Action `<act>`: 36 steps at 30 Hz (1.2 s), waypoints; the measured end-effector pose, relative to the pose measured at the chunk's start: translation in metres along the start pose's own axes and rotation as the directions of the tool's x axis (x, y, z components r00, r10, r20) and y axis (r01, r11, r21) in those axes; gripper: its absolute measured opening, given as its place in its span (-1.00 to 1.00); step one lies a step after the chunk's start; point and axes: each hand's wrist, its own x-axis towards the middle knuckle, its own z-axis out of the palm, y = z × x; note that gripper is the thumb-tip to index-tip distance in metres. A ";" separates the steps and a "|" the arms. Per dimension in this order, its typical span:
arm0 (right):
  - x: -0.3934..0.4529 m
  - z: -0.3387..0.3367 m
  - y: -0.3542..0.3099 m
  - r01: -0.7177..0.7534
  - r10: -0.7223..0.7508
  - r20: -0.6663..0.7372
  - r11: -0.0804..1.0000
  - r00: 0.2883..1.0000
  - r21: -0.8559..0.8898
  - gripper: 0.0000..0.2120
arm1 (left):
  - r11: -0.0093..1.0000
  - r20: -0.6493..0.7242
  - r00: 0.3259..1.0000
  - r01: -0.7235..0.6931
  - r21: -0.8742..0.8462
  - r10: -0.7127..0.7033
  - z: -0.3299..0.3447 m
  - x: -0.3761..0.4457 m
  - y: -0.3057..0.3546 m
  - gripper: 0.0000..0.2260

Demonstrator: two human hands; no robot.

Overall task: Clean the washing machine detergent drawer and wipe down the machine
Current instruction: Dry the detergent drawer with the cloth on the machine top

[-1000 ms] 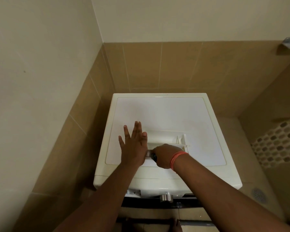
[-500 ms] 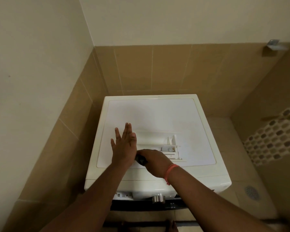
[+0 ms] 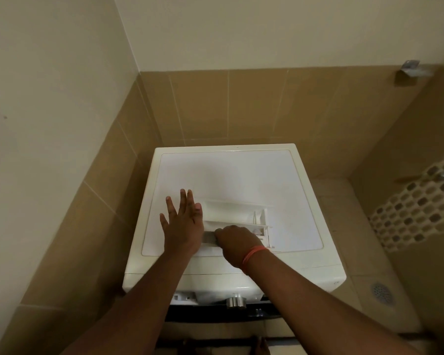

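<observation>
Since half a second ago, almost nothing has moved: both hands stay on the same spots on top of the washing machine [image 3: 231,175], and only the right hand has slid a tiny bit along the drawer. The white washing machine stands in a corner with tan tiles on the walls behind it and to its left. The detergent drawer [image 3: 237,221] is out of the machine and lies flat on the white top, near the front and a little to the right of the middle. It is white too, with small walls inside that split it into parts at its right end. The left hand [image 3: 181,226] lies flat and wide, fingers straight and spread, pressing down on the top right at the left end of the drawer. The right hand [image 3: 235,243] is curled into a fist around a small grey thing [image 3: 209,238] and holds it against the front edge of the drawer. I cannot tell what the grey thing is. An orange band [image 3: 253,254] goes around the right wrist. A shiny round knob [image 3: 235,302] sticks out from the front of the machine, below the arms. On the floor to the right is a round drain [image 3: 381,292].
</observation>
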 end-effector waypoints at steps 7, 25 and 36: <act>0.002 0.007 -0.009 0.083 -0.062 -0.154 0.987 0.986 0.134 -0.74 | 0.999 -0.020 0.999 0.045 -0.028 -0.046 -0.001 -0.001 0.002 -0.18; 0.014 -0.038 0.007 -0.027 0.121 -0.308 0.956 0.944 0.293 -0.78 | 0.983 0.106 0.983 0.160 -0.093 -0.150 -0.002 0.001 0.003 -0.42; 0.030 -0.043 -0.021 -0.058 0.049 0.038 0.962 0.998 0.268 -0.80 | 0.952 -0.021 1.000 0.005 -0.305 -0.012 -0.002 0.003 -0.001 -0.13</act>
